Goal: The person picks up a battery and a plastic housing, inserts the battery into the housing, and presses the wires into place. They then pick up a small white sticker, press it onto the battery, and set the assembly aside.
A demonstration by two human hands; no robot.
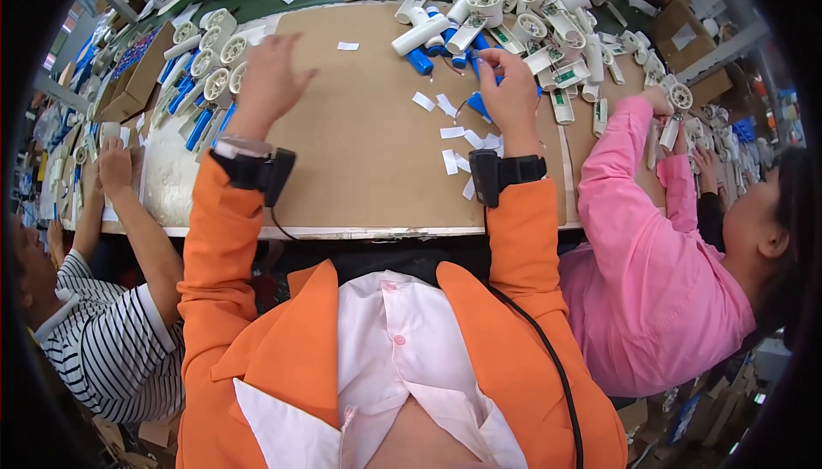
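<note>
My left hand [272,84] is raised at the left of the brown work board, fingers apart and holding nothing. Beside it are white plastic housings [217,84] with round heads, with blue cylinders [199,128] among them. My right hand [512,97] is at the near edge of a heap of white housings [484,8]. Its fingers curl together beside blue cylinders [419,62] with thin wires; what they pinch, if anything, I cannot make out. A blue piece [478,107] lies against that hand's near side. Small white paper slips [451,133] are scattered left of my right wrist.
The brown board [368,152] spans the table before me. One white slip [348,46] lies near its far side. A cardboard box [137,71] stands at the left. Co-workers flank me: a striped shirt [120,345] left, a pink sleeve [629,187] right, hands among white parts.
</note>
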